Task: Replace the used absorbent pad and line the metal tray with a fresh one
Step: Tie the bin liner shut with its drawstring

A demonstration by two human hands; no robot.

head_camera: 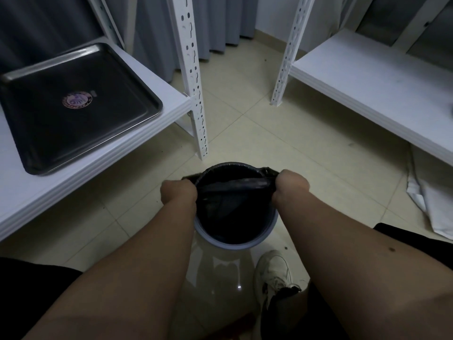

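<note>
The metal tray lies bare on the white shelf at the left, with a round sticker in its middle. On the floor in front of me stands a grey bin lined with a black bag. My left hand grips the bag's edge at the bin's left rim. My right hand grips the bag's edge at the right rim, and the plastic stretches taut between them. I see no pad inside the dark bin.
A white shelf board carries the tray, with a perforated upright at its corner. A second white shelf stands at the right. White sheet material lies on the floor under it. My white shoe is beside the bin.
</note>
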